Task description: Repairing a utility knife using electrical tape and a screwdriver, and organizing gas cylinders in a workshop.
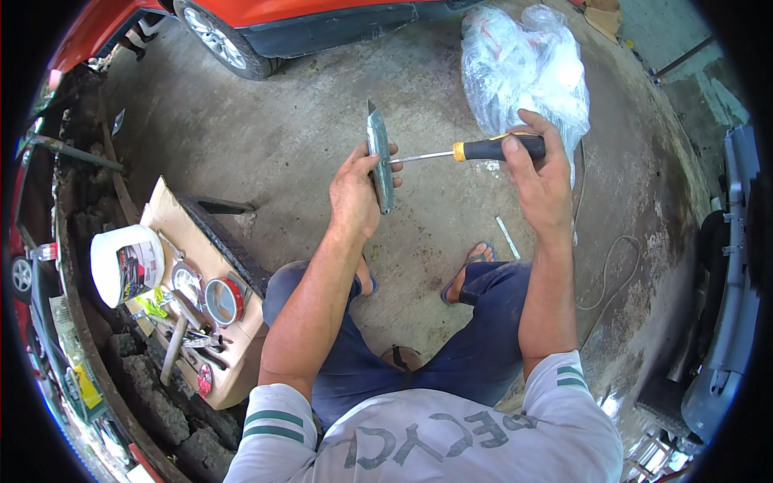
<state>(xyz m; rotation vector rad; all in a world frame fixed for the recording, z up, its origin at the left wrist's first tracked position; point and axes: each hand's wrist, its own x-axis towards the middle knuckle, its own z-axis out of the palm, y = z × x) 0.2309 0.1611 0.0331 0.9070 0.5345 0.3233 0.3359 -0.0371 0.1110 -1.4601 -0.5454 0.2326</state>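
Note:
My left hand (352,190) is closed around a grey-green metal utility knife (379,141), held upright with its blade pointing away from me. In my right hand (541,187) is a screwdriver (485,150) with a black and yellow handle; thumb and fingers grip the handle. Its shaft lies level, and the tip meets the right side of the knife's body near its middle. Whether the tip sits in a screw is too small to tell. Both hands are raised above my knees and the concrete floor (322,121).
To the left, a cardboard-topped surface (238,354) bears a white bucket (105,262), a red-rimmed round tin (224,301), a hammer (173,352) and several small tools. Plastic wrap (523,72) lies far right. A red car (322,16) stands ahead; a grey bumper (737,282) is at right.

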